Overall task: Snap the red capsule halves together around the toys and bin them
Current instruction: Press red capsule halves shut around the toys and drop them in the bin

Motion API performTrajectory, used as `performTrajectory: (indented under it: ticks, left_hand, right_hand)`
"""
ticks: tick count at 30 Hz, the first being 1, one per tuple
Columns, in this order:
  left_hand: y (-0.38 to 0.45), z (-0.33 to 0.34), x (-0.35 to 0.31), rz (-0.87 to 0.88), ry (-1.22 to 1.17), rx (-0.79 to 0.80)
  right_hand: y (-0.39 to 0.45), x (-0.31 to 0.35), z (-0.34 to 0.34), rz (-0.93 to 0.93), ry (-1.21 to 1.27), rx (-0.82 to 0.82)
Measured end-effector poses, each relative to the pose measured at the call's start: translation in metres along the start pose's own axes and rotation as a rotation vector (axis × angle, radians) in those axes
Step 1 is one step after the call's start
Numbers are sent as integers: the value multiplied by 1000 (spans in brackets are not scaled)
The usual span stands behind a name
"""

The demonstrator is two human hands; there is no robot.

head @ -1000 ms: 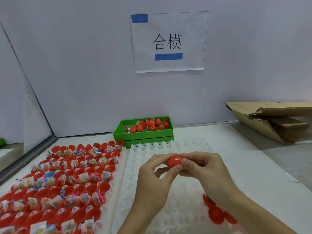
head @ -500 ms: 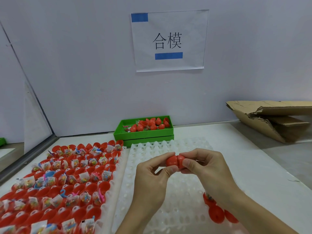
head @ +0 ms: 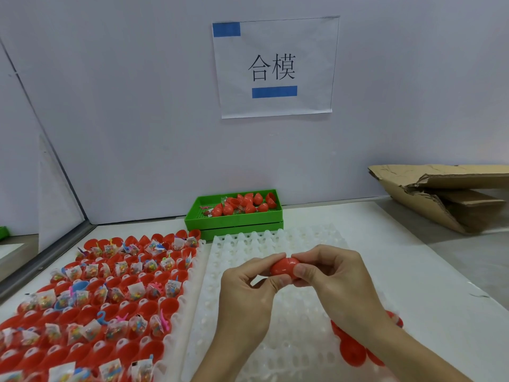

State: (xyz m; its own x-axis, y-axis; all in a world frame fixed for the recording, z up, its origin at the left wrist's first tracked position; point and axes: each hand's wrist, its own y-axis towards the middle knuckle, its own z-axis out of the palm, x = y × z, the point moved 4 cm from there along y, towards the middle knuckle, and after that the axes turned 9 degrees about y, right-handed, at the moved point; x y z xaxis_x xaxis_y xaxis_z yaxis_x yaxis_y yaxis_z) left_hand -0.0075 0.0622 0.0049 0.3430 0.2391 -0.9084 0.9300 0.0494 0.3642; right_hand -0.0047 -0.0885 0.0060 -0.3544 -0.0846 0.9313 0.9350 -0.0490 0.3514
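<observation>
A red capsule point(head: 283, 267) sits pinched between both hands above the white tray point(head: 303, 241), its two halves pressed together with a seam showing. My left hand point(head: 248, 293) grips its left half with thumb and fingers. My right hand point(head: 330, 274) grips its right half. Left of the hands, a tray holds several red capsule halves with bagged toys point(head: 91, 293). At the back stands a green bin point(head: 234, 221) with several closed red capsules point(head: 245, 204) inside.
A few loose red capsule halves point(head: 352, 351) lie on the white tray under my right forearm. Torn cardboard point(head: 446, 197) rests at the back right. A paper sign point(head: 275, 67) hangs on the wall behind the bin.
The hands have stayed in place over the white tray, still squeezing the capsule; the grip has shifted slightly and the halves look closed tighter.
</observation>
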Motion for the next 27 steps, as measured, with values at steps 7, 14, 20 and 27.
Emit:
performTrajectory:
  ticks: [7, 14, 20, 27]
  left_hand:
    - [-1, 2, 1, 13, -9, -15]
    - [-1, 4, 4, 11, 5, 8]
    - [-1, 5, 5, 11, 24, 11]
    - [-1, 5, 6, -1, 28, 8]
  right_hand:
    - [1, -2, 1, 13, -44, 1]
    - [2, -4, 1, 25, -90, 6]
    - [4, -5, 0, 54, -30, -16]
    - [3, -4, 0, 44, -54, -3]
